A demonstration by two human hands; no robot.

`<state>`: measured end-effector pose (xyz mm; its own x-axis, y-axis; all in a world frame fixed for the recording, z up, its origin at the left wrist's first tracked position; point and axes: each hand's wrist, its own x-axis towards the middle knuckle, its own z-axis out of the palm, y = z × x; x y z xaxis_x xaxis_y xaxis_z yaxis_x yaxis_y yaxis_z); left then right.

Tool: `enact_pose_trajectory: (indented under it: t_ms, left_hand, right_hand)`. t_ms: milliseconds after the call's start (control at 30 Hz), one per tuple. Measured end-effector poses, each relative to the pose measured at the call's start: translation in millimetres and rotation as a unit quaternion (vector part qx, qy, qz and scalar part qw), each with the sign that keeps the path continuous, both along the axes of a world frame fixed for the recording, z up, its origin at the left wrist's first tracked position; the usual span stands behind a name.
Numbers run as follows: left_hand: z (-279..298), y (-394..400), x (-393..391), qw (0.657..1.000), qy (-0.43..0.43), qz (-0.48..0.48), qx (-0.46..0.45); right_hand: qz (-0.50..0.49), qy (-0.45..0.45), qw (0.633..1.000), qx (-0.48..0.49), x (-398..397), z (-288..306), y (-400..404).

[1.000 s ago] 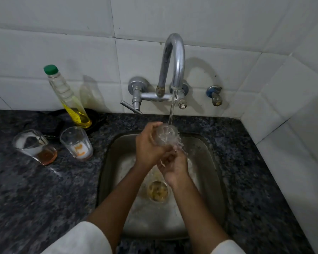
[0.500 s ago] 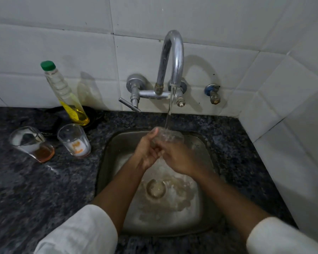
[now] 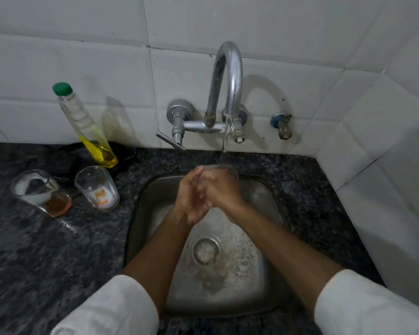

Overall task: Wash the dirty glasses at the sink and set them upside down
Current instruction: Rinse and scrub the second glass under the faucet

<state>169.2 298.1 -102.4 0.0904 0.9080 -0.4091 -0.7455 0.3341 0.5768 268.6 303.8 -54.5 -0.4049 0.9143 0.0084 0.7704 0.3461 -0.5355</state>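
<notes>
2 dirty glasses (image 3: 65, 189) upright, seemingly.

One wide-angle head cam, worn by you, looking fwd and steeply down from above the steel sink (image 3: 271, 204). It faces the white tiled wall (image 3: 82, 68), w/ the chrome tap (image 3: 228, 76) near top centre. Close range: your forearms enter from the bottom edge, white sleeves at both lower corners. Dark granite counter (image 3: 34, 250) fills the left and right sides; the wall corner bends in at right. Edges curve from lens distortion. No 2nd view, so no overlap.
</notes>
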Motion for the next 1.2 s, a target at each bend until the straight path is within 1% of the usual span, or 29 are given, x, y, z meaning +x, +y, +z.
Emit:
enact_pose_trajectory:
  t_ms: [33, 67, 133, 167, 200, 300, 333, 367, 433, 467, 500, 567, 600, 633, 667, 700, 733, 767, 800, 833, 867, 900, 967, 1000, 1033, 1067, 1100, 1133, 1200]
  left_hand:
    - [-0.9, -0.3, -0.6, 0.999, -0.037, 0.025, -0.001]
    - [1.2, 1.1, -4.0, 0.999, -0.033, 0.033, 0.003]
    - [2.5, 8.6, -15.3, 0.999, 0.030, -0.017, -0.001]
    - [5.0, 9.2, -16.7, 0.997, 0.059, -0.046, -0.012]
    - [4.8, 7.2, -14.6, 0.997, 0.065, -0.050, -0.014]
    - [-2.4, 0.4, -5.2, 0.999, -0.034, 0.003, 0.017]
    - [-2.4, -0.4, -4.1, 0.998, -0.051, 0.018, 0.012]
    - [-0.2, -0.5, -4.3, 0.999, -0.042, 0.009, 0.003]
    - [2.5, 4.3, -6.0, 0.999, 0.011, -0.039, -0.035]
    - [3.0, 3.9, -2.4, 0.997, 0.028, -0.051, -0.043]
    - [4.7, -0.8, 1.3, 0.998, 0.027, -0.035, -0.035]
    - [0.0, -3.8, 6.5, 0.999, -0.022, 0.020, -0.019]
    - [-2.3, -3.0, 7.7, 0.998, -0.048, 0.037, -0.019]
    - [0.3, -2.1, 6.1, 0.998, -0.045, 0.031, -0.020]
    - [3.2, 1.3, 2.4, 1.000, -0.012, 0.004, -0.025]
    - [7.0, 4.2, -1.0, 0.998, 0.033, -0.019, -0.043]
    - [4.2, 5.2, -4.9, 0.996, 0.063, -0.043, -0.053]
    - [3.2, 4.5, -4.3, 0.994, 0.072, -0.057, -0.051]
    - [0.0, 1.7, -3.6, 0.995, 0.065, -0.062, -0.035]
    - [-3.2, -1.1, -2.0, 0.998, 0.030, -0.048, -0.018]
    - [-6.7, -3.6, -0.8, 0.999, -0.022, -0.014, -0.020]
    - [-8.9, -3.8, -0.5, 0.998, -0.065, 0.009, -0.019]
    - [-6.3, -1.6, -3.4, 0.999, -0.033, -0.003, -0.015]
    - [-4.8, -1.1, -3.2, 0.998, 0.039, -0.022, -0.034]
    - [-3.6, -0.5, -1.3, 0.994, 0.093, -0.027, -0.057]
    - [-3.7, -1.8, 1.1, 0.990, 0.118, -0.013, -0.072]
    - [-2.0, -3.3, 5.3, 0.989, 0.129, 0.012, -0.077]
    - [-1.4, -4.0, 9.1, 0.986, 0.137, 0.054, -0.073]
    - [-0.6, -5.1, 15.0, 0.969, 0.191, 0.140, -0.065]
  right_hand:
    - [-0.002, 0.047, 0.999, -0.026, -3.6, 7.1, -0.7]
    - [0.046, 0.025, 0.999, -0.013, 0.0, 9.3, 2.0]
    - [0.112, -0.170, 0.979, 0.015, 6.0, 11.3, -0.5]
    - [0.114, -0.232, 0.965, 0.033, 9.6, 13.0, -1.1]
    - [0.092, -0.233, 0.968, 0.022, 8.4, 9.4, -0.1]
    - [0.050, -0.071, 0.995, 0.041, -6.8, 11.6, -0.6]
    - [0.067, -0.049, 0.996, 0.046, -5.0, 11.2, 2.2]
    - [0.100, -0.078, 0.991, 0.043, -1.1, 10.5, 2.9]
    - [0.103, -0.216, 0.971, 0.024, 5.6, 9.8, 3.0]
    - [0.062, -0.182, 0.981, -0.019, 6.7, 8.4, 3.4]
    - [0.048, -0.138, 0.989, -0.019, 5.7, 3.8, 3.6]
    - [0.007, 0.029, 0.999, -0.039, 0.0, 10.2, -0.2]
    - [0.022, 0.070, 0.997, -0.025, 0.7, 13.1, 1.1]
    - [0.083, 0.009, 0.996, 0.032, 4.0, 11.3, 0.8]
    - [0.143, -0.120, 0.981, 0.061, 7.6, 12.0, -4.6]
    - [0.175, -0.254, 0.948, 0.084, 16.2, 6.2, -3.0]
    - [0.152, -0.279, 0.945, 0.078, 19.0, 8.2, -3.4]
    - [0.128, -0.265, 0.953, 0.067, 17.4, 6.7, -4.0]
    - [0.088, -0.187, 0.978, 0.025, 13.7, 9.6, -5.1]
    - [0.057, -0.065, 0.996, -0.021, 9.1, 8.3, -3.0]
    - [0.037, 0.053, 0.995, -0.075, 6.3, 4.9, -2.0]
    - [0.054, 0.100, 0.988, -0.103, 7.0, 2.1, 0.6]
    - [0.166, -0.095, 0.981, -0.033, 14.0, -7.5, 5.5]
    - [0.177, -0.183, 0.967, -0.030, 18.5, -12.6, 9.7]
    - [0.164, -0.159, 0.971, -0.070, 22.5, -17.2, 12.7]
    - [0.144, -0.057, 0.979, -0.136, 24.7, -18.5, 13.6]
    - [0.098, 0.093, 0.968, -0.212, 23.9, -15.8, 10.5]
    - [0.020, 0.250, 0.925, -0.284, 22.7, -16.6, 7.6]
    - [-0.131, 0.494, 0.766, -0.390, 18.7, -27.7, 0.2]
